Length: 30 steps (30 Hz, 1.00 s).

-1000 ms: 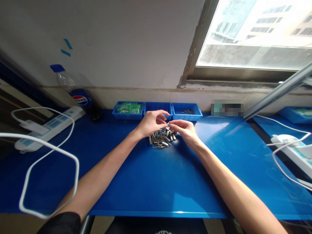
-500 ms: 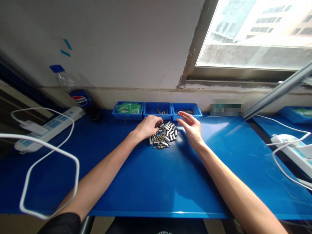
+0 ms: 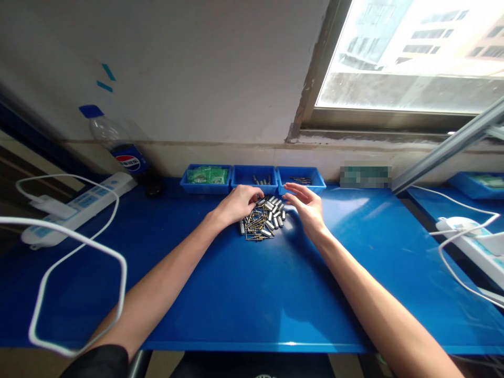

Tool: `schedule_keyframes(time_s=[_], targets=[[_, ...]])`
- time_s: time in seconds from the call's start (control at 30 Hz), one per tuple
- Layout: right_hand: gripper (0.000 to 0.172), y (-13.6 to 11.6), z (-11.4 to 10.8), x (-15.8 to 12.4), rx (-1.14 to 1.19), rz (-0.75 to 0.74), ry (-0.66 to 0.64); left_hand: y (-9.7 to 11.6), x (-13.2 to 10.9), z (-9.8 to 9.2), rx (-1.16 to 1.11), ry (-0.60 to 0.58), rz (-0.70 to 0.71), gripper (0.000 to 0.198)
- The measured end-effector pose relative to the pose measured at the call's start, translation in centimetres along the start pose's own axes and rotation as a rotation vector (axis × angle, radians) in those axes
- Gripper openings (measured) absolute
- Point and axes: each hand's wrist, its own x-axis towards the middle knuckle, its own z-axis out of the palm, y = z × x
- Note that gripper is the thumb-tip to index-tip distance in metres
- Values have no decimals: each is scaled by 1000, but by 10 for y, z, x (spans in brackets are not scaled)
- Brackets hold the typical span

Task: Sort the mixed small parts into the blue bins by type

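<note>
While L bin [image 3: 205, 190] has pkts [image 3: 207, 175], R bin [image 3: 319, 188] has rods [image 3: 301, 180].

The blue table [image 3: 236, 294] carries metal pieces [image 3: 262, 220], bins [image 3: 254, 171], a bottle [image 3: 129, 158].

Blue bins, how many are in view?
4: left bin, middle bin and right bin in a row behind the metal parts; a fourth bin at the far right, cut off by the frame.
</note>
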Motion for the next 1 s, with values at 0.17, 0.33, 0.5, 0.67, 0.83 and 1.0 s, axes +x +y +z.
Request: schedule_keyframes(time_s=[0.17, 0.33, 0.5, 0.67, 0.83, 1.0], targets=[[43, 0, 0, -1, -6, 5, -11, 0, -1, 2, 34, -46, -16, 40], [42, -2, 1, -1, -10, 12, -17, 0, -1, 5, 43, -28, 15, 44], [43, -3, 1, -2, -12, 25, -21, 4, -1, 3, 55, -8, 52, 46], [40, -3, 1, -2, -6, 22, -35, 2, 1, -1, 15, 63, 85, 39], [37, -3, 1, -3, -34, 29, -62, 3, 2, -5, -146, 178, 49, 31], [41, -3, 2, -5, -42, 58, -180, 13, 3, -4, -389, 242, 10, 23]])
